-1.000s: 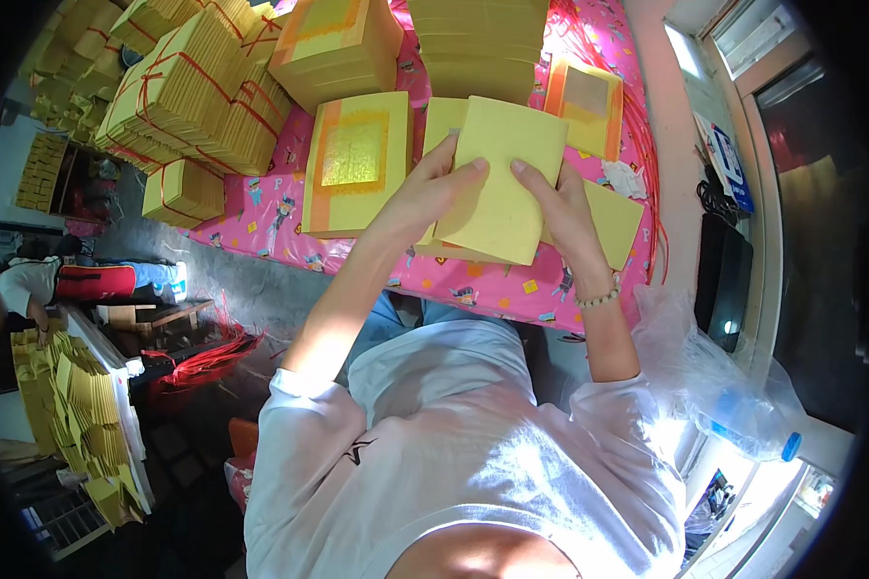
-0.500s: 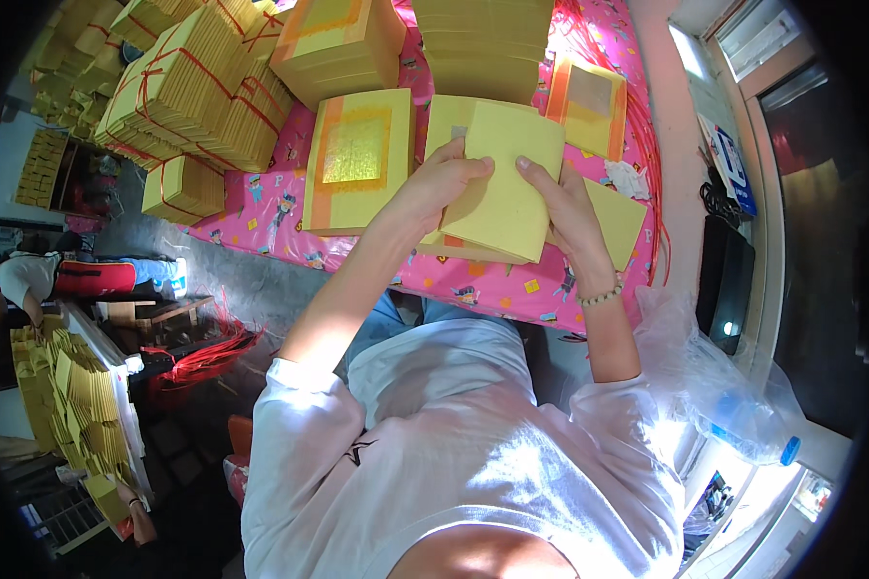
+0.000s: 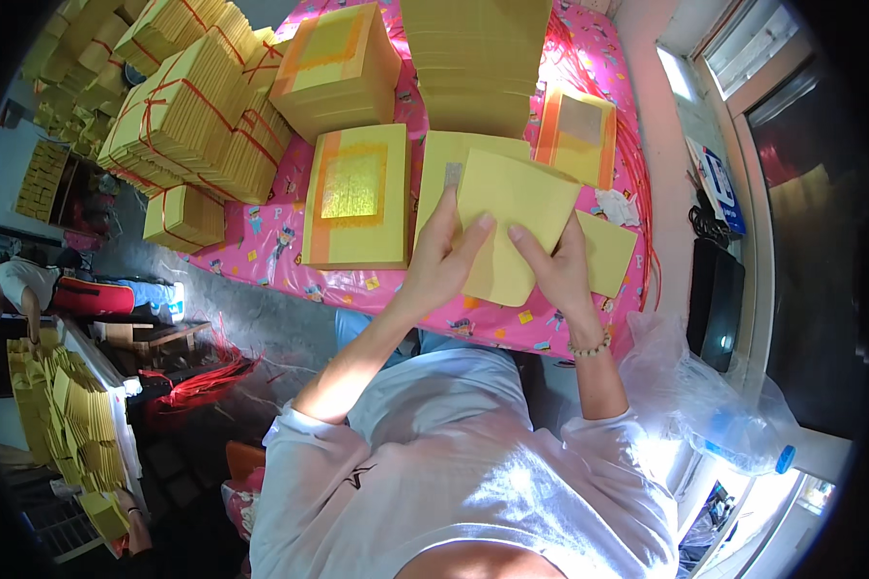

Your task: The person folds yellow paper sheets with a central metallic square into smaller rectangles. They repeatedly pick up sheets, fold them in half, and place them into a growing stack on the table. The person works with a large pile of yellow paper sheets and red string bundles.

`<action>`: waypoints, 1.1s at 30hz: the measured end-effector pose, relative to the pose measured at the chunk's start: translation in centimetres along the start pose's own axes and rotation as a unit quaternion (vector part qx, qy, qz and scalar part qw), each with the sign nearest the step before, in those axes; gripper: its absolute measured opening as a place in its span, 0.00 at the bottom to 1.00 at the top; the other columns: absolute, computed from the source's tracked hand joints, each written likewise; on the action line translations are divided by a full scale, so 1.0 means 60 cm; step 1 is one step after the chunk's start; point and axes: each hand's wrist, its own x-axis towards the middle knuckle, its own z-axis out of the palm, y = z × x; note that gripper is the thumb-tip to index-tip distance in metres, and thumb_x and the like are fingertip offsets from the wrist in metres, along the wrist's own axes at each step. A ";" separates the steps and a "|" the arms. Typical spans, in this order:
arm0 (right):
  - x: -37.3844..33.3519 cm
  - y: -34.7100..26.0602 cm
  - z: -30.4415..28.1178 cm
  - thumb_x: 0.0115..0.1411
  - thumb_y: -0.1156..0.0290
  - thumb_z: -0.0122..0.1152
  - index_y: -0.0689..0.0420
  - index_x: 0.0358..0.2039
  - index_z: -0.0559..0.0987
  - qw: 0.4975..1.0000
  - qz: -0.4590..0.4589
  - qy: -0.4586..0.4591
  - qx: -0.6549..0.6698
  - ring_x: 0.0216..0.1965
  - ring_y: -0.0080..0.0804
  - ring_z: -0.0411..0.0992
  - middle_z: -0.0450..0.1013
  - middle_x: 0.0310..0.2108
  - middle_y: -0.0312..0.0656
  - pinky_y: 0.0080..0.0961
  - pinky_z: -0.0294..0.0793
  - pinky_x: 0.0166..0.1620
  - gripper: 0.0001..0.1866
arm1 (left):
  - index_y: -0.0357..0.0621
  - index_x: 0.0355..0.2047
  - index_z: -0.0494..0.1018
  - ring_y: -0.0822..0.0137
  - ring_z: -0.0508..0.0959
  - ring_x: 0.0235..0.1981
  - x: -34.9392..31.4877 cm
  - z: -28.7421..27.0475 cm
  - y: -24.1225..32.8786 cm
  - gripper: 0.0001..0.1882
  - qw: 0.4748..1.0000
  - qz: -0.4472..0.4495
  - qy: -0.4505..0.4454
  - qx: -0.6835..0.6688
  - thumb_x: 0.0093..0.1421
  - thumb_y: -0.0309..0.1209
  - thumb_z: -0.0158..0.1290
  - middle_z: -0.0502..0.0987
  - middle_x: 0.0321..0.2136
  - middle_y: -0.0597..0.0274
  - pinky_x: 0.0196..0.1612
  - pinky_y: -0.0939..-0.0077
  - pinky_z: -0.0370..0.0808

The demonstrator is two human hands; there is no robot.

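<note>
Both of my hands hold a thin sheaf of yellow paper [image 3: 514,217], tilted over the table. My left hand [image 3: 442,259] grips its left edge, thumb on top and fingers partly hidden underneath. The right side of the sheaf is in my right hand [image 3: 562,270], thumb across its face, with a bead bracelet on that wrist. Partly covered beneath the sheaf lies a yellow paper stack [image 3: 488,145] with a silver patch showing. To the left sits a neat paper block [image 3: 396,207] with a gold square and an orange band. A flat yellow sheet or thin stack [image 3: 610,253] lies by my right hand.
Tall paper stacks [image 3: 473,72] stand behind on the pink patterned cloth [image 3: 272,253]. Bundles tied with red string [image 3: 188,121] fill the left end. Red strands [image 3: 637,159] run along the right edge, beside a plastic bag [image 3: 661,372]. People [image 3: 29,289] work at far left.
The view has shifted, so the table sits lower in the picture. My hands have drawn the sheaf slightly nearer to me and turned it more slanted, still holding it on both sides.
</note>
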 end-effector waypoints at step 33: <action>-0.023 -0.002 0.003 0.60 0.75 0.58 0.64 0.56 0.62 1.000 -0.019 0.004 0.009 0.48 0.26 0.69 0.69 0.48 0.42 0.24 0.71 0.49 0.26 | 0.35 0.57 0.59 0.72 0.70 0.49 -0.022 0.007 0.018 0.21 1.000 -0.027 0.000 -0.009 0.66 0.28 0.46 0.70 0.48 0.57 0.52 0.76 0.68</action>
